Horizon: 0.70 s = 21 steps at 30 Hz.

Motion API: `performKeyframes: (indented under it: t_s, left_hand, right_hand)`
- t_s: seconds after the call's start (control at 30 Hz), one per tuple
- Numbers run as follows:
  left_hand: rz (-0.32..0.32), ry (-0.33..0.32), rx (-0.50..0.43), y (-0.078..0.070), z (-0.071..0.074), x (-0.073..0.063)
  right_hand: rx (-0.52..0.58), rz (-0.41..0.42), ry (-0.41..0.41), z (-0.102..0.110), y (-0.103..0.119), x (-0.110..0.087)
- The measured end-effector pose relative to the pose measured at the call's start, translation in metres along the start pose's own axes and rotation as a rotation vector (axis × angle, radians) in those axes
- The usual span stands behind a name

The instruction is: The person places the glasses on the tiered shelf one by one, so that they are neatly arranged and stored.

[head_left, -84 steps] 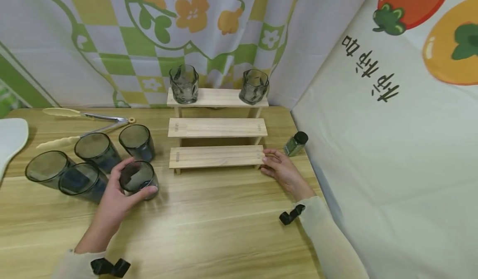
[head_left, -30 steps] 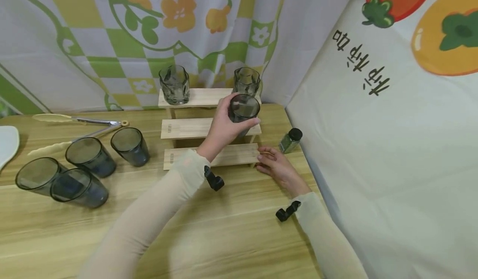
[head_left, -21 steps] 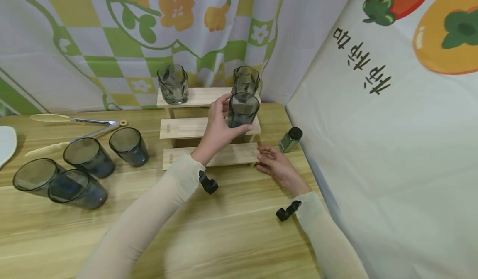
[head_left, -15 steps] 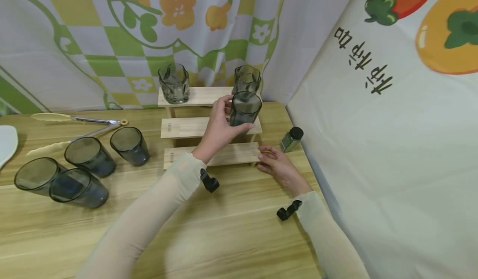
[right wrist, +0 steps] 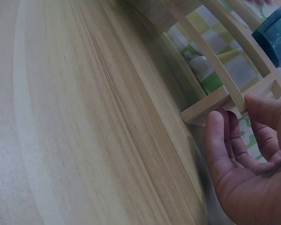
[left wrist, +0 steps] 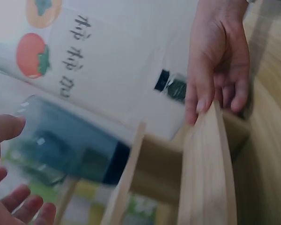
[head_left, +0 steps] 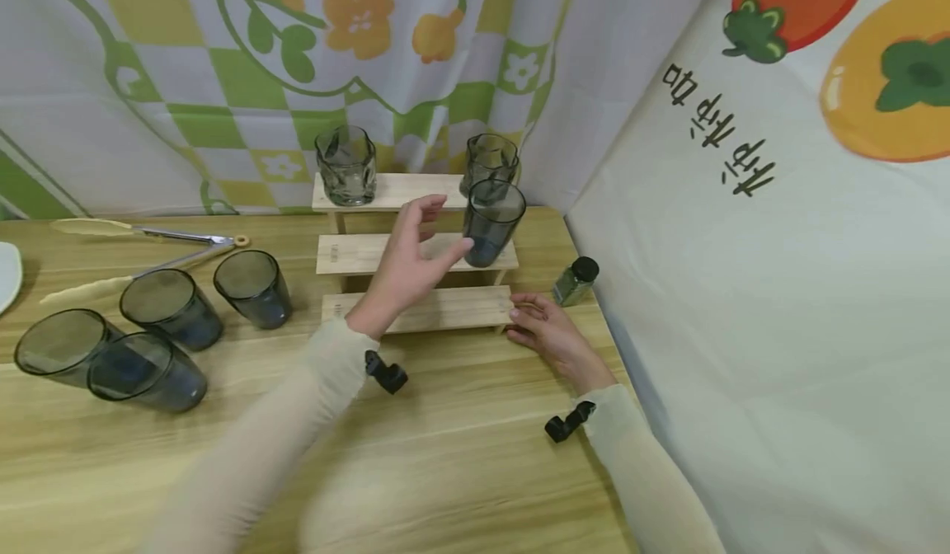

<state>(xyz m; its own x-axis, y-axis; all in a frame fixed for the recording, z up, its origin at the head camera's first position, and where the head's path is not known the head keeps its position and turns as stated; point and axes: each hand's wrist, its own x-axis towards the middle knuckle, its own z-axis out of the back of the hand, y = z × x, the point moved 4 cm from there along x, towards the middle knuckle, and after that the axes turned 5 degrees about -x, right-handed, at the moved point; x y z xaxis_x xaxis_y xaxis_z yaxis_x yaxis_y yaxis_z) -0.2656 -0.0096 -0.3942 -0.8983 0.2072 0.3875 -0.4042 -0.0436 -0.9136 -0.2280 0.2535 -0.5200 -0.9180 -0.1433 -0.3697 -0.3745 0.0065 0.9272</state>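
On the right end of the middle tier of a wooden three-step rack [head_left: 416, 311] stands a smoky drinking glass [head_left: 491, 228], also visible in the left wrist view as a bluish glass [left wrist: 79, 140]. My left hand [head_left: 408, 261] is just left of that glass, fingers spread and a gap showing between them and its wall. The right hand [head_left: 552, 340] grips the right end of the lowest tier; in the right wrist view its thumb is on the board's end and the curled fingers [right wrist: 218, 136] lie by the leg. Two wavy glasses [head_left: 346, 176] [head_left: 490, 158] occupy the top tier.
Several smoky glasses [head_left: 256, 294] stand at the table's left. Behind them lie cream-tipped tongs [head_left: 185, 241], with part of a white object [head_left: 7, 278] at the edge. A black-lidded spice jar [head_left: 575, 282] stands right of the rack, near the wall cloth [head_left: 742, 331].
My left hand carried a glass from the left group to the middle tier, then let go and drew back leftward. The right hand stays at the rack's lowest tier.
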Motion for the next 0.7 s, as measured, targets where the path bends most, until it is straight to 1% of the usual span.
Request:
performKeyframes:
  t_s: [0.1,0.17,0.23,0.3,0.37,0.43,0.5,0.6,0.7]
  left_hand:
    - [-0.096,-0.024,0.06,-0.007,0.032,-0.02]
    - [-0.141,-0.026,0.102,-0.01,0.053,-0.034]
    - [-0.154,-0.031,0.152,-0.01,0.073,-0.048]
    - [-0.152,-0.054,0.21,-0.01,0.095,-0.06]
    - [-0.128,-0.097,0.277,-0.008,0.117,-0.069]
    - [-0.074,-0.145,0.336,-0.005,0.138,-0.076]
    - [-0.01,-0.172,0.383,0.0,0.155,-0.082]
    - [0.087,-0.158,0.441,0.009,0.17,-0.087]
    - [0.168,-0.127,0.466,0.017,0.176,-0.091]
  right_hand:
    - [0.0,0.008,0.012,-0.003,-0.001,0.001]
    - [0.006,0.007,-0.001,-0.003,-0.001,0.0]
    - [0.007,0.007,-0.017,-0.002,0.001,-0.001]
    - [0.006,0.007,-0.024,-0.001,0.002,-0.002]
    - [0.01,0.01,-0.022,-0.001,0.003,-0.002]
    - [0.012,0.016,-0.011,-0.001,0.004,-0.002]
    - [0.015,0.02,-0.003,-0.002,0.004,-0.002]
    - [0.015,0.014,0.001,-0.003,0.003,-0.002]
    - [0.019,0.002,-0.009,-0.004,0.001,-0.002]
